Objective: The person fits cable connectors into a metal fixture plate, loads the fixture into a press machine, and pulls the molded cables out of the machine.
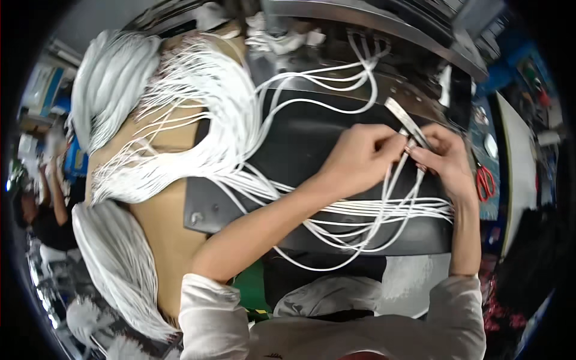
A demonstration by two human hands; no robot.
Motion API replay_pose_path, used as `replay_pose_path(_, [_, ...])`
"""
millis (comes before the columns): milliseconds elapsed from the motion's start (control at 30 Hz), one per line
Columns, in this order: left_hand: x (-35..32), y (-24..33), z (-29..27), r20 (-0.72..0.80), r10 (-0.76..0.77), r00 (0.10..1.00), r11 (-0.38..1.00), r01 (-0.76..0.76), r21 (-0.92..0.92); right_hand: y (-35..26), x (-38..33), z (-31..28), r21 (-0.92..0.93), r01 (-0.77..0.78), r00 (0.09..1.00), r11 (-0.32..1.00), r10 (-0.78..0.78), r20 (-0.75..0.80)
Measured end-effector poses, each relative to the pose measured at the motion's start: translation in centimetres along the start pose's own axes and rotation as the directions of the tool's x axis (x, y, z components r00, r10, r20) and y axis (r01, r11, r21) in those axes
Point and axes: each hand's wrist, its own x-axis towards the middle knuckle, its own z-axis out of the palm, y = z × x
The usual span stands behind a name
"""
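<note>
Over the right part of a black mat (288, 141), my two hands meet around the ends of thin white cables (390, 180). My left hand (366, 156) is closed, thumb and forefinger pinching a cable near its tip. Close beside it, my right hand (444, 159) is closed too, its fingertips on a cable end. A narrow, flat, pale strip (403, 115) slants up and left from my right fingers, apparently held there; its exact kind is unclear. The cables loop down from my fingers across the mat. The fingertips hide the very ends of the cables.
A large curved bundle of white cables (225, 99) lies on brown cardboard (171, 231) at the left. Two more grey-white bundles, one far (114, 84) and one near (114, 264), flank it. Red-handled scissors (485, 183) are right of my right wrist. A metal machine edge (384, 24) runs behind.
</note>
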Motion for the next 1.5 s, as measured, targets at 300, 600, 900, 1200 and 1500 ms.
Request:
replay_pose_path(300, [-0.4,1.4,2.2,0.175,-0.193,0.966,0.978,0.203,-0.038,-1.3,-1.0,1.3,0.308,0.100,0.992,0.946,-0.072,-0.103])
replay_pose_path(600, [-0.9,1.4,2.0,0.130,-0.125,0.984,0.992,0.125,0.008,-0.7,-0.6,0.2,0.214,0.090,0.994,0.973,-0.101,0.042])
replay_pose_path(900, [1.2,5.2,-1.1,0.251,0.335,0.908,0.539,-0.403,0.740,0.0,3.0,-3.7,-0.532,0.515,0.851,0.672,-0.474,0.225])
replay_pose_path(1200, [12.0,3.2,-1.0,0.070,0.221,0.973,0.041,-0.081,0.996,-0.6,17.9,-4.9,-0.626,0.198,0.855,0.754,-0.445,-0.266])
replay_pose_path(1500, [7.5,4.9,-2.8,0.233,0.579,0.781,0.259,-0.447,0.856,-0.2,15.2,-4.7,-0.854,0.311,0.651,0.417,-0.748,-0.128])
